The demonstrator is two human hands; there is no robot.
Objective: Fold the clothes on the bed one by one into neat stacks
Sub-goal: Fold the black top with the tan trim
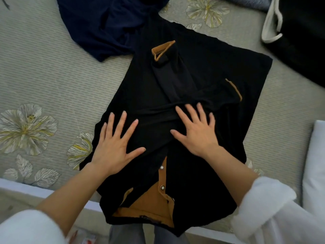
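A black polo shirt (207, 67) with mustard collar and sleeve trim lies flat on the bed, collar toward me at the near edge. Both of its sleeves are folded inward across the body. My left hand (114, 145) rests flat on the shirt's left side, fingers spread. My right hand (195, 131) presses flat on the folded sleeve at the shirt's middle, fingers spread too. Neither hand grips any cloth.
A crumpled navy garment (98, 23) lies at the far left, touching the shirt's hem. A black garment with a white drawstring (299, 32) sits at the far right. A white pillow (314, 164) lies at the right edge. The grey floral bedspread (44, 81) covers the bed.
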